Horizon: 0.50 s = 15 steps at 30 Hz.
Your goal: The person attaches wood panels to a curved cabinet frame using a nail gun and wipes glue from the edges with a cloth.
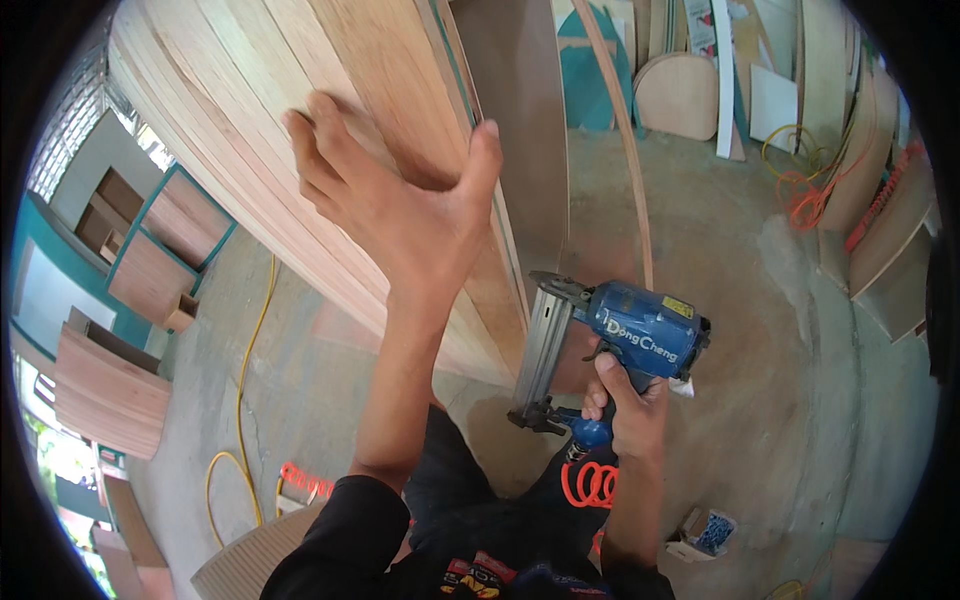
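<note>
My right hand [630, 405] grips the handle of a blue pneumatic nail gun [640, 325], with a finger near its trigger. The gun's nose sits close to the edge of a large wooden panel [250, 130] made of pale planks; whether it touches I cannot tell. My left hand [400, 200] lies on the panel's face with fingers spread, its thumb reaching to the edge strip. A coiled orange air hose [590, 484] hangs below the gun. Along the panel's right side runs a brown board [515, 120].
A thin curved wood strip [628, 140] stands beyond the gun. On the floor, a small box of blue pieces [703, 532] lies at lower right and a yellow hose [245, 370] at left. Cabinets [170, 240] stand left; board offcuts [678, 95] lean at the back.
</note>
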Tool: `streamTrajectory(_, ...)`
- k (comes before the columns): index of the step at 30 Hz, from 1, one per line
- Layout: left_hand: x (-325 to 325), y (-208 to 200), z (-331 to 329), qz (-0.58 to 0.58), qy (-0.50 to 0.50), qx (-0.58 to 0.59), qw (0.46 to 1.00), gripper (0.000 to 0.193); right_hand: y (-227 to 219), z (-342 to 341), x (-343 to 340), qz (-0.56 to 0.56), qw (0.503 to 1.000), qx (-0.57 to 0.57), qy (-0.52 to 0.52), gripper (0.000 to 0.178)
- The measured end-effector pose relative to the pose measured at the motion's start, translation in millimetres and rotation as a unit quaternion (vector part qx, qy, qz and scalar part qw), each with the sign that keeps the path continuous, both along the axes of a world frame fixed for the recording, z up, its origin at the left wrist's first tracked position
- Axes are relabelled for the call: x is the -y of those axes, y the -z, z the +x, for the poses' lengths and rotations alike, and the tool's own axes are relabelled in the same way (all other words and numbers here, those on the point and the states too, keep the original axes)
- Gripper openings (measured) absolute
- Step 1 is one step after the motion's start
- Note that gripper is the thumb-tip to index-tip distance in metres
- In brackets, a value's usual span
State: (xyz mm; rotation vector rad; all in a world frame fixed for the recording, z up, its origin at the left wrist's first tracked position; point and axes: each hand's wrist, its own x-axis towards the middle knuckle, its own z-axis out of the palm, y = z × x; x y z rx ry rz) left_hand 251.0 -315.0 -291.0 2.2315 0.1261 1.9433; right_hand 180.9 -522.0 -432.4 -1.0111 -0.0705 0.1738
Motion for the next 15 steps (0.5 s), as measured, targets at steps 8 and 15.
streamTrajectory(8, 6.7, 9.3, 4.2, 0.034, -0.048, -0.023, 0.998, 0.110, 27.7, 2.5, -14.7, 0.053, 0.996, -0.069, -0.029, 0.023)
streamTrajectory(15, 0.6, 16.1, -9.9, 0.022, 0.011, -0.055, 0.998, 0.120, 31.2, 0.7, -19.4, 0.056, 0.997, -0.051, -0.022, 0.023)
